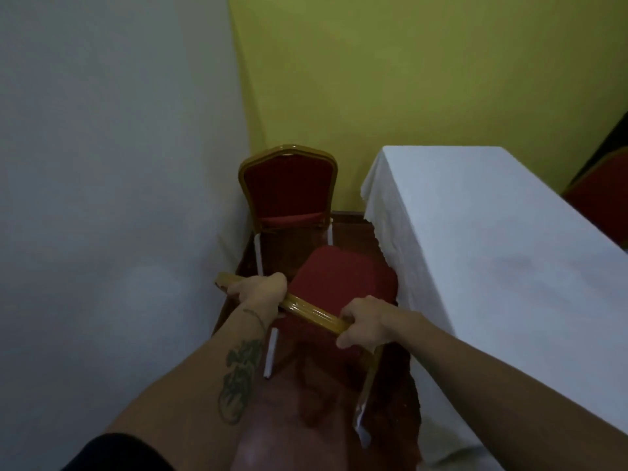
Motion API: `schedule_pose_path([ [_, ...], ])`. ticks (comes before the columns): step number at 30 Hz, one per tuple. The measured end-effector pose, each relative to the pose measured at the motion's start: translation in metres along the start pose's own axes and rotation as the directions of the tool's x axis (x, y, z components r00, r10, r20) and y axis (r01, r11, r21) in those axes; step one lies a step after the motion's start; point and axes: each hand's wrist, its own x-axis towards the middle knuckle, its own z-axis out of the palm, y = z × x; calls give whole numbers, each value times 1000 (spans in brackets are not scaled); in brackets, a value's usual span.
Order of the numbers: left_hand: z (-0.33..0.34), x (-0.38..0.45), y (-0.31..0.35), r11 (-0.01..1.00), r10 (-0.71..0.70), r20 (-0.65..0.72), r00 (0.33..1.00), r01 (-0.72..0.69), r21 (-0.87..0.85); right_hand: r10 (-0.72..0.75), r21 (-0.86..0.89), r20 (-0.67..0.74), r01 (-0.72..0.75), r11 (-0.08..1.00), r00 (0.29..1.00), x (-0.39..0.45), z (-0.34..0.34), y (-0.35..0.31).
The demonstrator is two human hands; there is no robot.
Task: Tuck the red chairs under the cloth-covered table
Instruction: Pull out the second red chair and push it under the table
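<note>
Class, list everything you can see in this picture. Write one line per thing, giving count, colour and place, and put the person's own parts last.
Red padded chairs with gold frames: three; one held in the foreground, one in the corner behind it, one partly visible at the right edge.
Table under a white cloth: one, white, right side.
Walls: two; grey-white on the left, yellow-green behind.
Floor: dark reddish-brown, below the chairs.
Left hand: one, gripping the held chair's gold top rail.
Right hand: one, gripping the same rail.
</note>
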Motion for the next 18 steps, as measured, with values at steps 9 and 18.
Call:
schedule_pose_path([
  [9, -20, 53, 11, 997, 67, 116, 991, -70, 28, 447, 780, -120, -195, 595, 886, 28, 26, 1],
  [18, -76, 85, 46, 964, 201, 224, 954, -233, 129, 469, 841, 339, -486, 239, 816, 79, 88, -53],
])
